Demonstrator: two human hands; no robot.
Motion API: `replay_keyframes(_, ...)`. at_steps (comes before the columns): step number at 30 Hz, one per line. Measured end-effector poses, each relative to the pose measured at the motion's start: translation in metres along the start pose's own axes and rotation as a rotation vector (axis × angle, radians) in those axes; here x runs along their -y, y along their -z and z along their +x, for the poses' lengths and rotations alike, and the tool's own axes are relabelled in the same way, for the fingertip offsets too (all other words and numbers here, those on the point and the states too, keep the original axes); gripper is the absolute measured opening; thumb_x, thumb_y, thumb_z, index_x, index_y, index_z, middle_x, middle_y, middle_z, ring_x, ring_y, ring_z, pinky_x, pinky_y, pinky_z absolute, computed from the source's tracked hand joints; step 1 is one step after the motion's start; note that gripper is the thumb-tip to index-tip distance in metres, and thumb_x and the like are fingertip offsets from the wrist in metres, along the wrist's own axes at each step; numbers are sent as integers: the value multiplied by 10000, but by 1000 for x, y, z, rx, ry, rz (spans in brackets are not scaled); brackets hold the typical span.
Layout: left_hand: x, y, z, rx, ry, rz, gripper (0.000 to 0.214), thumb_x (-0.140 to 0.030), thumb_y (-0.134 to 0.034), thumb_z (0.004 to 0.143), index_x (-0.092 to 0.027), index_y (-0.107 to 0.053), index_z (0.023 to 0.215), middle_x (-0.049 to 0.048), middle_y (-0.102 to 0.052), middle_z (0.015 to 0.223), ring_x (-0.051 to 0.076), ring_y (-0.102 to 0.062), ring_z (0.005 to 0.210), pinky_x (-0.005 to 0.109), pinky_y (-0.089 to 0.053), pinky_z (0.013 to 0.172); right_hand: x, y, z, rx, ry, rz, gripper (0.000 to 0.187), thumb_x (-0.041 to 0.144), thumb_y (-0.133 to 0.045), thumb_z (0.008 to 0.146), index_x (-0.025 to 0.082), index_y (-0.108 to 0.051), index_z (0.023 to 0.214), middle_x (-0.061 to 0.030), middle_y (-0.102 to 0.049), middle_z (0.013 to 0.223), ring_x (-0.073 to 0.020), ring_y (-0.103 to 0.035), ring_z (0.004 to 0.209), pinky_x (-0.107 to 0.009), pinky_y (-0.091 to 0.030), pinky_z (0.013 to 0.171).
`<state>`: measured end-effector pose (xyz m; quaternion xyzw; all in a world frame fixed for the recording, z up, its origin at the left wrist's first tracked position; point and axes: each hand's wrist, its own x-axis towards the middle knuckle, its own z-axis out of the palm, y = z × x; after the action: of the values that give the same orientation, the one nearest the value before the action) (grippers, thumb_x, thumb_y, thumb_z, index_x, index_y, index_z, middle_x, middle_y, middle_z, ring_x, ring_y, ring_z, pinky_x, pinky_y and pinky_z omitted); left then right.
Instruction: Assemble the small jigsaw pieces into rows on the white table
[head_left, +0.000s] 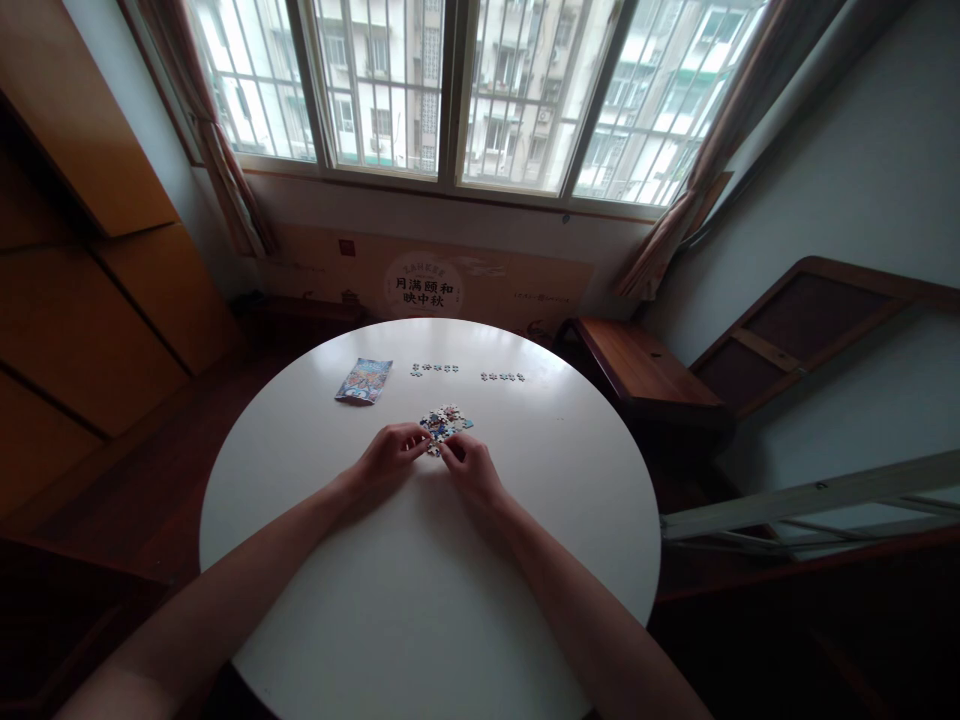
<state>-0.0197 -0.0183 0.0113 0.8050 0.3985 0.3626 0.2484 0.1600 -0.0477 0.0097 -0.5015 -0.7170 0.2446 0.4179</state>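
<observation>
A small heap of jigsaw puzzle pieces [448,418], blue, white and multicoloured, lies on the white round table [420,600]. At the heap's near left edge, my left hand [394,446] has its fingers curled together, the tips touching or very close to the pieces. My right hand [469,460] is bent in a pinch at the near right edge. Between the two sets of fingertips are a few pale pieces; whether either hand grips one is too small to tell. Beyond the heap, two rows of loose pieces are laid out, a left row [435,368] and a right row [502,377].
A colourful printed picture sheet or packet [364,381] lies on the table's far left. Right of the table stands a wooden bench or stool [649,365], with a pale metal bar [810,492] nearer me. Wooden cabinets [112,330] line the left; barred windows are ahead.
</observation>
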Motion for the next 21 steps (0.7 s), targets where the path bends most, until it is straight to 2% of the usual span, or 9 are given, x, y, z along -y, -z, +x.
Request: replay_keyframes(21, 1, 0, 0, 5, -5, -3, 209, -302, -550, 841, -149, -687, 877, 24, -658, 729, 105, -564, 607, 202, -443, 595, 1, 1, 0, 4, -4, 17, 206, 289, -516, 826, 155, -591, 688, 3, -543, 635, -116, -461, 593, -220, -336, 563)
